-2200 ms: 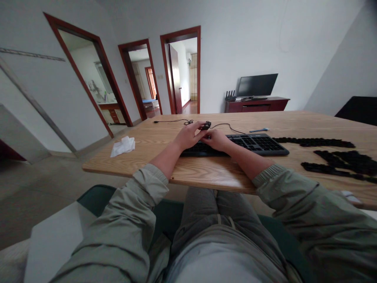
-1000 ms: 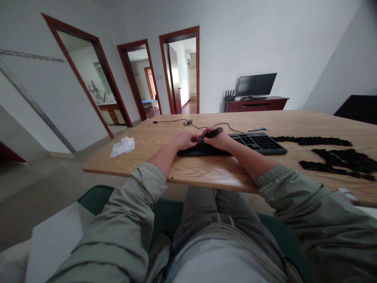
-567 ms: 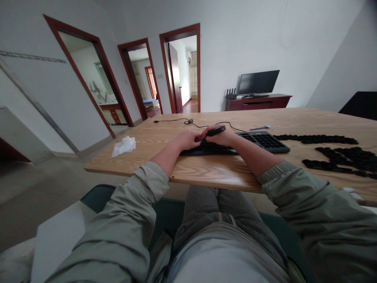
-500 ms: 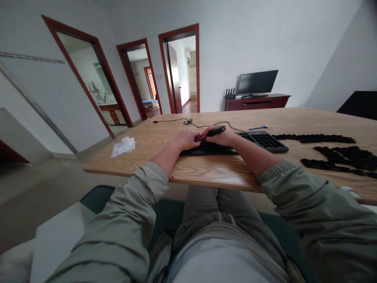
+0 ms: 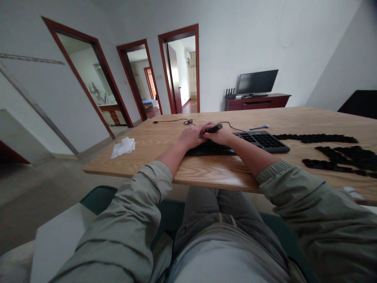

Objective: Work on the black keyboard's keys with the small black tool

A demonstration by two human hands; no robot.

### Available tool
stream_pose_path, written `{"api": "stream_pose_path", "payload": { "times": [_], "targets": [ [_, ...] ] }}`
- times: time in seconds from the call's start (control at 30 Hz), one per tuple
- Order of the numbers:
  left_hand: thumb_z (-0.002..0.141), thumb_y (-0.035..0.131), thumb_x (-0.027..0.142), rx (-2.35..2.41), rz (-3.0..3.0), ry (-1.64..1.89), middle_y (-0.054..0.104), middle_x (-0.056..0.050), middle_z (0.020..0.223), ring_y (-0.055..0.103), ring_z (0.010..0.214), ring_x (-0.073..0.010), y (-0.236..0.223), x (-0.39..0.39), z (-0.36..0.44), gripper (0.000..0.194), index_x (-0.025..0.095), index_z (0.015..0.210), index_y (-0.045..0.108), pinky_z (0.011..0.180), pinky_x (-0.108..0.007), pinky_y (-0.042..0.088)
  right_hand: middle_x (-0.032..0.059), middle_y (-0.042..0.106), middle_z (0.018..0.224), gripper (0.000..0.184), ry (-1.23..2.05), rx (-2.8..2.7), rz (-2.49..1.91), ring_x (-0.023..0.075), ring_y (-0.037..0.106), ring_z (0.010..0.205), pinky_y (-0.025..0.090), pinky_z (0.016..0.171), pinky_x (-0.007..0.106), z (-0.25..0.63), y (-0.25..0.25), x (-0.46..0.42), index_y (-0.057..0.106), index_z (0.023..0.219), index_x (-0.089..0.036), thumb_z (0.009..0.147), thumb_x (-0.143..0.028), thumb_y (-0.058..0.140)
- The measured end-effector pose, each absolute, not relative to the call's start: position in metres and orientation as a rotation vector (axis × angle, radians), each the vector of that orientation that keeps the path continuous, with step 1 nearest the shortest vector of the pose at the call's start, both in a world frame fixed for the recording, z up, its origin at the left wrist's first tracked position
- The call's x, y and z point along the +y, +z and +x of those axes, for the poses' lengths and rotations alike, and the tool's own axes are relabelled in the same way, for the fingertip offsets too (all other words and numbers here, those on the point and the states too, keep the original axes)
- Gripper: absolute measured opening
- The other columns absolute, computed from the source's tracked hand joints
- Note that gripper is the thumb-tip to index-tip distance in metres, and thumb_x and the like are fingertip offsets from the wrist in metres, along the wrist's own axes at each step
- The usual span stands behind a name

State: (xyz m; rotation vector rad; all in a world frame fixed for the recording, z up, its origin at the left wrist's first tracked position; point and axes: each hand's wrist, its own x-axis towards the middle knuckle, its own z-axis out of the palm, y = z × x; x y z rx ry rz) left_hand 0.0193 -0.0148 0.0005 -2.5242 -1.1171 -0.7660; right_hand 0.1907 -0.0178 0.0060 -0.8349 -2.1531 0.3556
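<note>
A black keyboard (image 5: 262,141) lies near the table's front edge, its right part a grid of bare key sockets. Over its left half, my right hand (image 5: 219,135) is closed around a tool with a thick black handle (image 5: 214,129). The handle slants up to the right, while the working end is mostly hidden among my fingers. My left hand (image 5: 191,137) meets the right one at the keyboard, its fingers bent and pressed together. What they hold, if anything, is hidden.
Rows of small black pieces, seemingly keycaps (image 5: 347,155), lie at the right. Behind the keyboard are its cable (image 5: 169,121) and a thin blue tool (image 5: 259,127). A crumpled white tissue (image 5: 123,147) lies left on the wooden table (image 5: 147,167).
My left hand has shifted right and slightly up, closing up against my right hand. The right hand and its black-handled tool have moved slightly left. The keyboard has slid a little right.
</note>
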Motion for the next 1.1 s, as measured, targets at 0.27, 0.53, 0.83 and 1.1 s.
{"api": "stream_pose_path", "payload": {
  "times": [0.27, 0.53, 0.83, 1.1],
  "targets": [
    [0.091, 0.050, 0.037, -1.199, -2.467, -0.639, 0.069, -0.012, 0.106, 0.062, 0.100, -0.0249, 0.002, -0.015, 0.015, 0.034, 0.017, 0.113, 0.065, 0.086, -0.035, 0.047, 0.0061, 0.067, 0.090, 0.020, 0.425, -1.826, -0.975, 0.0217, 0.061, 0.086, 0.049, 0.085, 0.038, 0.183, -0.016, -0.018, 0.058, 0.096, -0.018, 0.083, -0.033, 0.055],
    [0.093, 0.043, 0.051, -1.233, -2.436, -0.638, 0.069, -0.012, 0.100, 0.064, 0.092, -0.0250, 0.000, -0.011, 0.011, 0.042, 0.018, 0.104, 0.066, 0.078, -0.034, 0.047, 0.0056, 0.066, 0.088, 0.025, 0.346, -1.848, -1.031, 0.0183, 0.058, 0.077, 0.046, 0.072, 0.031, 0.189, -0.019, -0.020, 0.060, 0.098, -0.015, 0.081, -0.033, 0.054],
    [0.094, 0.039, 0.053, -1.403, -2.412, -0.702, 0.070, -0.010, 0.101, 0.065, 0.092, -0.0240, -0.007, -0.007, 0.013, 0.044, 0.020, 0.107, 0.065, 0.077, -0.033, 0.046, 0.0033, 0.064, 0.074, 0.031, 0.024, -2.163, -1.196, 0.0167, 0.055, 0.067, 0.039, 0.064, 0.028, 0.200, -0.018, -0.041, 0.068, 0.104, -0.015, 0.080, -0.025, 0.052],
    [0.095, 0.036, 0.051, -1.463, -2.385, -0.715, 0.070, -0.009, 0.105, 0.066, 0.094, -0.0251, -0.006, -0.006, 0.013, 0.044, 0.020, 0.110, 0.064, 0.079, -0.035, 0.046, 0.0121, 0.068, 0.112, 0.049, -0.275, -2.551, -1.233, 0.0256, 0.063, 0.093, 0.043, 0.087, 0.035, 0.191, -0.017, -0.047, 0.060, 0.135, -0.022, 0.091, -0.036, 0.043]
  ]
}}
